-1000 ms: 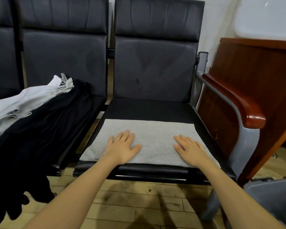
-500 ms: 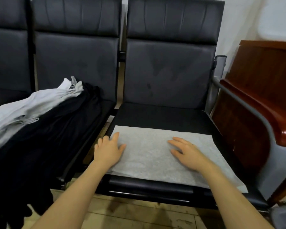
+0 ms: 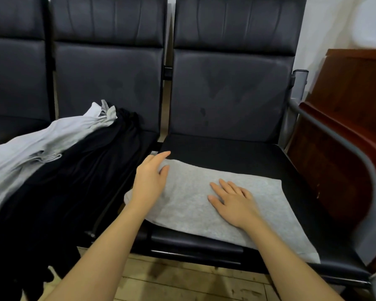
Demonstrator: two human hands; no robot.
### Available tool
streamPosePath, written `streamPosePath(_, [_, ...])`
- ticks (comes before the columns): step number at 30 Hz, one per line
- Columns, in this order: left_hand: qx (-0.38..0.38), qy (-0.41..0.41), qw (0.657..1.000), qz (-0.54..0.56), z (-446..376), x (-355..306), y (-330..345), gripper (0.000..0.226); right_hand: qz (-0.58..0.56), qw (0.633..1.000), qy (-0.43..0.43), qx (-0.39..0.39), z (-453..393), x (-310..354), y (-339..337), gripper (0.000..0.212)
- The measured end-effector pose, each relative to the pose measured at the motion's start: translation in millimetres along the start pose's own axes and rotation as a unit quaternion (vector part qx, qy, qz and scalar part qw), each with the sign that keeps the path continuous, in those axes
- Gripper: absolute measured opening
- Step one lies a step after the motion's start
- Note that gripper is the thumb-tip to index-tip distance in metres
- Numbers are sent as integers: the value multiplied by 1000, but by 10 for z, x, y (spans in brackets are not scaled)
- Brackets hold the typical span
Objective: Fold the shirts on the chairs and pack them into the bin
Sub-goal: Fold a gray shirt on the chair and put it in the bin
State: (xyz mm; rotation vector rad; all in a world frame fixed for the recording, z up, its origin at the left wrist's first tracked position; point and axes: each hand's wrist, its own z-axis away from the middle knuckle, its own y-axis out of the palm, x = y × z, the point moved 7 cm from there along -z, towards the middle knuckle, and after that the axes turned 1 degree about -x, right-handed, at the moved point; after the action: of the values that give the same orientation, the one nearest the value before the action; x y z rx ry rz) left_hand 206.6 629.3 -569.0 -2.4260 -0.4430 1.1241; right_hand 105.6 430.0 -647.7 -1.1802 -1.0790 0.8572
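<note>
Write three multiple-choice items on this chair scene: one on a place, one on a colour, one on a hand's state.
1. Where does the folded grey shirt lie?
A. rightmost chair seat
B. floor
C. wooden desk

2. What colour is the garment under the light grey shirt in the pile?
A. red
B. black
C. yellow

3. How is the right hand?
A. fist in the air
B. gripping the armrest
C. flat on the folded shirt

Key: 1 A, it lies on the seat; 2 B, dark cloth shows beneath; 3 C, fingers straight, palm down.
</note>
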Motion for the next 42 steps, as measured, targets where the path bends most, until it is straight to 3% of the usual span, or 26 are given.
streamPosePath(3, [-12,41,999,20,-3,-207,-65,35,-44,999,-1,-14,-20,94,1,53])
streamPosePath(7, [13,79,996,42,34,-509,2,36,-221,973,-21,-65,33,-43,-196,40])
streamPosePath(11, [50,86,991,91,95,-808,239,38,-94,993,14,-69,244,-502,-368,40])
streamPosePath(18, [134,153,975,91,251,-1316,845,40,-47,994,90,-43,609,-993,-386,48])
streamPosePath(23, [185,133,969,96,396,-1527,1228,39,-88,990,84,-65,623,-1030,-324,46])
streamPosePath(27, [186,105,970,118,403,-1569,1412,38,-174,975,75,-118,613,-1125,-353,32])
streamPosePath(31, [175,88,968,155,351,-1714,1497,37,-313,916,114,-223,699,-1288,-461,21])
streamPosePath(36, [264,88,956,91,397,-1672,1744,41,-365,869,154,-295,774,-1484,-564,14])
streamPosePath(42, [176,71,982,-6,252,-1234,1579,29,-315,884,159,-307,564,-1429,-627,26])
